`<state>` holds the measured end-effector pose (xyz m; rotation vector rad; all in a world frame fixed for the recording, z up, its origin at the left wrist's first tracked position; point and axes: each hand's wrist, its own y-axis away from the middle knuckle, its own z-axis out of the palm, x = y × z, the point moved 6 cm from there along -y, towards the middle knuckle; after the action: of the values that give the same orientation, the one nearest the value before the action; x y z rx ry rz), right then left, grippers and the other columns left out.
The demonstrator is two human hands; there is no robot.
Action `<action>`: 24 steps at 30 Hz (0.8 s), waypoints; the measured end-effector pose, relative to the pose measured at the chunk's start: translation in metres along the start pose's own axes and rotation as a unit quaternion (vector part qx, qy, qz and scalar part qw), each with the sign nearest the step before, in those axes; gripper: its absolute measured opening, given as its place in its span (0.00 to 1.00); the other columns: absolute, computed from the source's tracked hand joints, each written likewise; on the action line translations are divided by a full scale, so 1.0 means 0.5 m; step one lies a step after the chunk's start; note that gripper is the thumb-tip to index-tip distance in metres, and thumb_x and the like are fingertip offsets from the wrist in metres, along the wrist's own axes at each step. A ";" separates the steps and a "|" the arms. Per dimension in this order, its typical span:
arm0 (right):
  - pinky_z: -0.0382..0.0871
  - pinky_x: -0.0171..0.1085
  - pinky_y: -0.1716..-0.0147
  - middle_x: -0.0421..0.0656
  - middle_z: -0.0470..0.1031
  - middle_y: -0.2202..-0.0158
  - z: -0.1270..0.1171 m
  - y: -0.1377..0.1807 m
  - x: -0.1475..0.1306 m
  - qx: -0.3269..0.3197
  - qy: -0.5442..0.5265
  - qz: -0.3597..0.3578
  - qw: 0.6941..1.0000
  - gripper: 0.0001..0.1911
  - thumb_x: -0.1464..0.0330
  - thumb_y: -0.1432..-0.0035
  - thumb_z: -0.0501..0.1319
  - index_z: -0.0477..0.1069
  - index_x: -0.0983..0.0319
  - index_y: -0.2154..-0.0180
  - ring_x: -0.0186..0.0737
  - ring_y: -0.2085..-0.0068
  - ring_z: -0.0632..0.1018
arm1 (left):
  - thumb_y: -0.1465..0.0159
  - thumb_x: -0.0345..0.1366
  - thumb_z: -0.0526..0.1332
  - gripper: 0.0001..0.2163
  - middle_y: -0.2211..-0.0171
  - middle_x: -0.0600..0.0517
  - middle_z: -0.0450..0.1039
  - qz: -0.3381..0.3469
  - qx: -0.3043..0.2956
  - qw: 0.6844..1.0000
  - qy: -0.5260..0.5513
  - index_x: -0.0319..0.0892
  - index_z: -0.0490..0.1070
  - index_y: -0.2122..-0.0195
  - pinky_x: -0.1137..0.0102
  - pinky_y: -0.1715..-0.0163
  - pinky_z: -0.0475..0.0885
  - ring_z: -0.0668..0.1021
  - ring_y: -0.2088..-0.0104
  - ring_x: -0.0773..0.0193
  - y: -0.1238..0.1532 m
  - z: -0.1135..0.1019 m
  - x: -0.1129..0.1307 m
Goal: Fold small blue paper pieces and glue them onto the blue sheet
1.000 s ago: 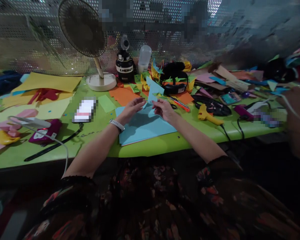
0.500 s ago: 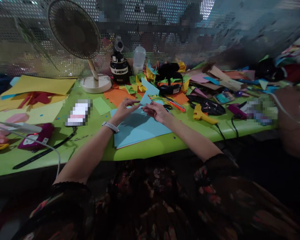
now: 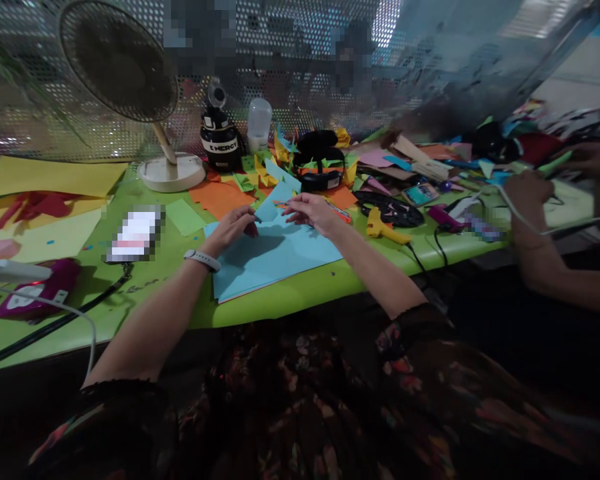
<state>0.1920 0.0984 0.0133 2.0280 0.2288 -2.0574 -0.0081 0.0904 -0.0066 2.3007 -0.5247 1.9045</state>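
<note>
My left hand (image 3: 233, 227) and my right hand (image 3: 311, 211) meet over a small folded piece of light blue paper (image 3: 275, 197), and both pinch it at its lower edges. The piece stands tilted up above a stack of light blue sheets (image 3: 275, 257) that lies on the green table (image 3: 300, 293) near its front edge. A white band sits on my left wrist. Orange paper (image 3: 220, 197) lies just behind my left hand.
A desk fan (image 3: 130, 87), a black bottle (image 3: 219, 140) and a clear jar (image 3: 259, 123) stand at the back. Black headphones (image 3: 320, 163), a yellow glue gun (image 3: 383, 227), scissors and paper scraps lie right. Yellow sheets (image 3: 45, 180) lie left. Another person's hands (image 3: 530, 193) work at far right.
My view has swung right, so everything has slid left in the frame. Both hands still hold the blue piece, now lower and closer to the stack. The other person's hands have come into view.
</note>
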 end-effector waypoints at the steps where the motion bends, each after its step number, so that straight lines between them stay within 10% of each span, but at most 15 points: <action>1: 0.72 0.30 0.73 0.43 0.81 0.67 -0.027 0.009 -0.018 0.008 0.033 -0.021 0.999 0.07 0.66 0.43 0.66 0.71 0.62 0.65 0.32 0.72 0.80 | 0.42 0.40 0.59 0.07 0.80 0.53 0.74 0.002 0.001 1.000 -0.009 0.41 0.68 0.68 0.71 0.73 0.69 0.76 0.78 0.65 -0.001 -0.004 -0.002; 4: 0.74 0.36 0.65 0.45 0.81 0.64 -0.138 0.060 -0.065 0.052 0.213 -0.105 0.970 0.08 0.66 0.45 0.66 0.73 0.62 0.64 0.38 0.65 0.80 | 0.43 0.37 0.57 0.05 0.82 0.53 0.73 -0.005 0.003 0.999 -0.035 0.42 0.68 0.70 0.72 0.76 0.68 0.74 0.80 0.65 -0.004 -0.014 -0.011; 6: 0.73 0.42 0.55 0.48 0.80 0.58 -0.224 0.112 -0.078 0.103 0.407 -0.137 0.897 0.12 0.67 0.46 0.65 0.74 0.63 0.59 0.44 0.58 0.79 | 0.43 0.35 0.55 0.04 0.82 0.53 0.73 -0.009 0.001 0.999 -0.048 0.42 0.67 0.70 0.72 0.76 0.67 0.74 0.80 0.65 -0.007 -0.018 -0.016; 12: 0.68 0.51 0.49 0.61 0.69 0.42 -0.409 0.222 -0.009 0.142 0.729 0.110 0.661 0.32 0.64 0.49 0.65 0.68 0.67 0.42 0.62 0.44 0.73 | 0.41 0.32 0.55 0.04 0.81 0.52 0.73 -0.003 0.002 0.999 -0.053 0.41 0.68 0.71 0.71 0.77 0.66 0.74 0.80 0.64 -0.012 -0.024 -0.024; 20: 0.70 0.48 0.54 0.59 0.68 0.46 -0.386 0.221 0.023 0.173 0.764 0.101 0.613 0.26 0.63 0.44 0.60 0.67 0.65 0.45 0.57 0.49 0.75 | 0.44 0.33 0.56 0.04 0.81 0.51 0.73 -0.017 0.000 0.999 -0.045 0.42 0.69 0.73 0.69 0.76 0.67 0.74 0.79 0.62 0.002 -0.018 -0.010; 24: 0.70 0.50 0.55 0.61 0.68 0.46 -0.403 0.236 0.015 0.287 0.700 0.044 0.652 0.24 0.63 0.44 0.58 0.66 0.67 0.47 0.58 0.49 0.75 | 0.43 0.31 0.55 0.04 0.81 0.51 0.72 -0.023 0.000 0.999 -0.035 0.42 0.69 0.71 0.69 0.76 0.67 0.73 0.80 0.62 -0.003 -0.019 -0.018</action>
<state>0.4183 0.0413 0.0081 3.4138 -0.3355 0.0332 -0.0178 0.0961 -0.0132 2.3650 -0.4748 1.8086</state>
